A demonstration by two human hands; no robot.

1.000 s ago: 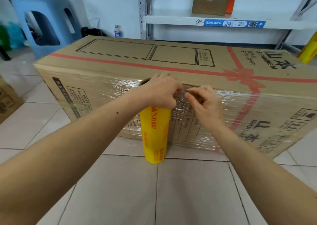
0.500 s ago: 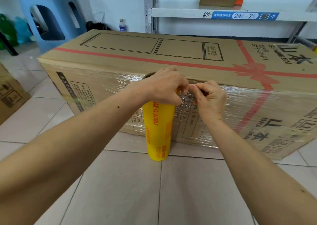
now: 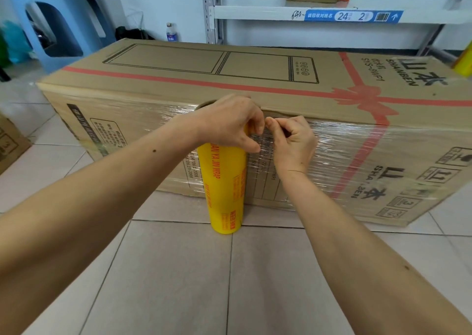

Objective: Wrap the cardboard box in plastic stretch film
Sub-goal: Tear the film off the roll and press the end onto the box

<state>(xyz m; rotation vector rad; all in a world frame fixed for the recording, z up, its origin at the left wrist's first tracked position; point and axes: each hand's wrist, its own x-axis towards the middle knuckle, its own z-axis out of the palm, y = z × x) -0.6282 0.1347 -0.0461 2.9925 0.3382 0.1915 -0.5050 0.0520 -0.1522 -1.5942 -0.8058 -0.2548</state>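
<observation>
2 hands (image 3: pixel 229 123) (image 3: pixel 293 143) pinch film (image 3: pixel 332 156) beside upright yellow roll (image 3: pixel 224 186).

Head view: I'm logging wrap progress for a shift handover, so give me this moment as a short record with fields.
box: long cardboard box lying on the tiled floor
film on box: front face covered with stretch film; top face bare
roll: yellow film roll standing upright on the floor, against the front face
left hand: grips the top of the roll
right hand: fingers curled, pinching film beside the roll
background: blue stool, shelf, water bottle
</observation>
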